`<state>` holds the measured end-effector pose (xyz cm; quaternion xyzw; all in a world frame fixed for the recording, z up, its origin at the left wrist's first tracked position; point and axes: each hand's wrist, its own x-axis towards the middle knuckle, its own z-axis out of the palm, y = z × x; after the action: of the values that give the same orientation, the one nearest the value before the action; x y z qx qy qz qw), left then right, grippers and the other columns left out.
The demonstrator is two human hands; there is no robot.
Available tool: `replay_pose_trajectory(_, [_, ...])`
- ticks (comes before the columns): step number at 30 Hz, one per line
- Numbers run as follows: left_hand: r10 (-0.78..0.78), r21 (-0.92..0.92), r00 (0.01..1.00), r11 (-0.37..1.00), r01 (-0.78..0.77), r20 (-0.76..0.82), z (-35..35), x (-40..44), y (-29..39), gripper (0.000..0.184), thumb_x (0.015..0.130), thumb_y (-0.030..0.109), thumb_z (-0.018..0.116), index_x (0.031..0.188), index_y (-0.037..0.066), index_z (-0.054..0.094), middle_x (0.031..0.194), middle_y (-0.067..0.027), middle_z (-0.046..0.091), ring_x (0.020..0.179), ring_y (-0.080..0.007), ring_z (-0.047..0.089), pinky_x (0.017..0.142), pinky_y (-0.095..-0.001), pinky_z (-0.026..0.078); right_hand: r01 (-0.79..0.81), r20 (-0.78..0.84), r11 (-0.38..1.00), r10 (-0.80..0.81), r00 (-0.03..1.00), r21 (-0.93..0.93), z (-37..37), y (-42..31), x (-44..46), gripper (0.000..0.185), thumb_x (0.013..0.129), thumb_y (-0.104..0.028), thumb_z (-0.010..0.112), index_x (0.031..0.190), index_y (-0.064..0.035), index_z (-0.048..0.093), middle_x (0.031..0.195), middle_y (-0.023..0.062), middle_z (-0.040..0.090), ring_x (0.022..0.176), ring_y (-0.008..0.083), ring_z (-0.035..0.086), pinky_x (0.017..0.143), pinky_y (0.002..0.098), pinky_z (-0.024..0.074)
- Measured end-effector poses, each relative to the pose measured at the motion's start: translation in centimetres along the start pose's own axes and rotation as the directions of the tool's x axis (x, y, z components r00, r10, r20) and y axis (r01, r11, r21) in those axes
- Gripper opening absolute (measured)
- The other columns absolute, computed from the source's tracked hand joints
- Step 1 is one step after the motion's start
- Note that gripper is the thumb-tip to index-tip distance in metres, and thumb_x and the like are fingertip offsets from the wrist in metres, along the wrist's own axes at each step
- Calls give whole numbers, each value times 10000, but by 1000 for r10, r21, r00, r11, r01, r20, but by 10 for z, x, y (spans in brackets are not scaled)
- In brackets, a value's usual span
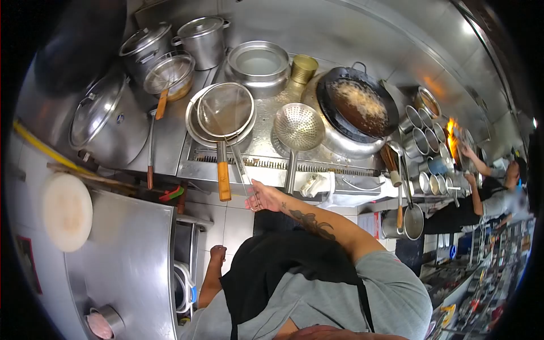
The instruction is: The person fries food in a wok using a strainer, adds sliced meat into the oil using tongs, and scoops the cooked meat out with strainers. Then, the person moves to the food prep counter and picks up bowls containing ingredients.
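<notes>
My right hand (263,196) is closed around the lower end of metal tongs (242,167), whose other end rests in a metal bowl (191,122). Across that bowl lies a round fine-mesh strainer (225,110); its wooden handle hangs over the counter edge, just left of my right hand. To the right of the hand, a perforated skimmer (299,127) lies on the stove top with its handle pointing towards me. Down by my side, my left hand (217,253) has its fingers curled in, with nothing visible in it.
A black wok (358,105) of bubbling oil holds frying food. Behind stand a water pot (258,61), a tin can (304,68) and lidded pots (202,42). A steel table (130,238) is at left. On the right, a co-worker (481,198) stands near flames (451,136).
</notes>
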<state>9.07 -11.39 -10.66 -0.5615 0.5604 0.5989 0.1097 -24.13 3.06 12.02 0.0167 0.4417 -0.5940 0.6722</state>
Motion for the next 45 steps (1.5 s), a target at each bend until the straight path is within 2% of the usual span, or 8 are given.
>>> replay_pose_trajectory(9, [-7, 123, 984, 992, -16, 180, 13, 34, 47, 420, 731, 53, 617, 1143, 15, 543, 646, -65, 528, 476, -156, 492, 427, -313, 468, 29, -91, 982, -47, 995, -186, -39, 37, -58, 579, 905, -508, 513, 1250, -55, 411, 998, 159, 596, 861, 245, 628, 710, 347, 511])
replay_pose_trajectory(11, [447, 287, 740, 721, -631, 502, 5, 87, 7, 465, 702, 21, 616, 1157, -6, 531, 674, -97, 542, 492, -185, 520, 439, -339, 496, 31, -82, 973, -51, 995, -228, -39, 47, -91, 530, 907, -467, 539, 1229, -58, 437, 992, 142, 605, 837, 228, 637, 692, 327, 517])
replay_pose_trajectory(23, [379, 393, 463, 249, -885, 801, 87, 80, 50, 539, 625, -51, 583, 1160, -72, 523, 682, -154, 571, 454, -225, 525, 399, -344, 452, 414, -284, 883, -464, 839, -219, -56, 171, -285, 602, 872, -279, 655, 1325, 33, 409, 1044, 95, 610, 921, 137, 596, 813, 258, 484])
replay_pose_trajectory(28, [214, 553, 775, 591, -588, 595, 168, 1, 80, 483, 642, -55, 573, 1123, -84, 542, 660, -141, 588, 475, -224, 549, 417, -335, 434, 427, -363, 766, -617, 698, -481, -44, 236, -351, 574, 863, -292, 667, 1287, 32, 458, 1026, 70, 619, 948, 117, 559, 814, 258, 463])
replay_pose_trajectory(33, [114, 544, 711, 564, -622, 694, 227, 24, 44, 361, 686, -20, 578, 1044, -71, 591, 614, -116, 584, 494, -216, 569, 430, -324, 429, 487, -475, 764, -645, 599, -423, -33, 313, -402, 544, 873, -254, 659, 1292, 25, 452, 998, 61, 627, 915, 106, 570, 804, 244, 464])
replay_pose_trajectory(34, [112, 618, 731, 459, -638, 673, 239, 15, 40, 192, 730, 44, 609, 898, -38, 652, 591, -94, 595, 522, -200, 589, 478, -333, 463, 496, -501, 766, -643, 579, -409, -28, 327, -413, 542, 874, -257, 656, 1290, 26, 454, 994, 63, 630, 910, 108, 573, 803, 246, 465])
replay_pose_trajectory(38, [248, 365, 341, -57, -929, 907, 283, -9, 30, 157, 768, 136, 651, 678, 8, 668, 617, -36, 629, 546, -161, 592, 588, -328, 499, 534, -616, 756, -637, 463, -379, -18, 386, -444, 526, 875, -272, 652, 1264, 32, 472, 966, 56, 638, 902, 111, 580, 794, 250, 467])
replay_pose_trajectory(45, [39, 229, 226, -203, -952, 973, 387, -50, 28, 139, 772, 136, 651, 711, 11, 666, 619, -37, 622, 545, -163, 590, 567, -331, 495, 672, -811, 667, -561, 166, -324, -9, 445, -461, 460, 872, -263, 652, 1191, 41, 520, 919, 70, 645, 843, 110, 599, 748, 256, 481])
